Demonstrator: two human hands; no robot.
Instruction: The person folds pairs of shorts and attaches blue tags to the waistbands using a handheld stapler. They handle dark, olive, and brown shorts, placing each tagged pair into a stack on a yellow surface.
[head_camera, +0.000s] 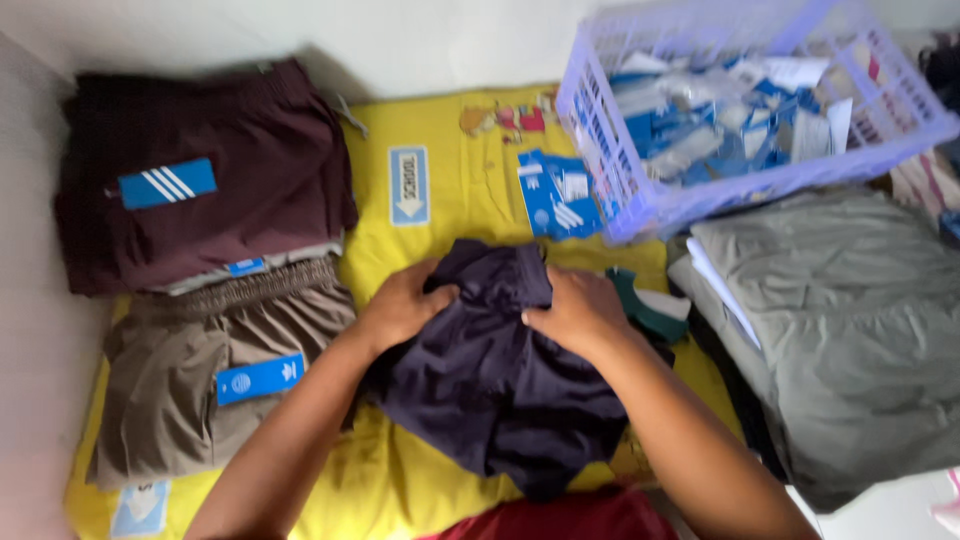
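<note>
Head view: I start with the biggest thing, the yellow mat (440, 215) that covers the work surface. On its right lies a grey-green folded stack (850, 320); on its left a maroon pile (200, 170) sits above a taupe pile (190, 390), each topped with a blue tag. The lilac plastic crate (600, 130), full of blue and white tags, overhangs the mat's upper right edge.

In the middle lies the dark navy garment (500, 380), crumpled, on the mat between the stacks. My left hand (405, 305) has its fingers curled into the cloth at the upper left. My right hand (578, 310) presses on the top edge, fingers bent over the fabric, gripping it as far as I can tell.

What worries me: the navy cloth is bunched and slack, so one hand pulling harder would skew it. The loose blue tag (558, 195) beside the crate could get swept off by a sleeve. The dark green item (640, 305) touching my right hand may drag along.
</note>
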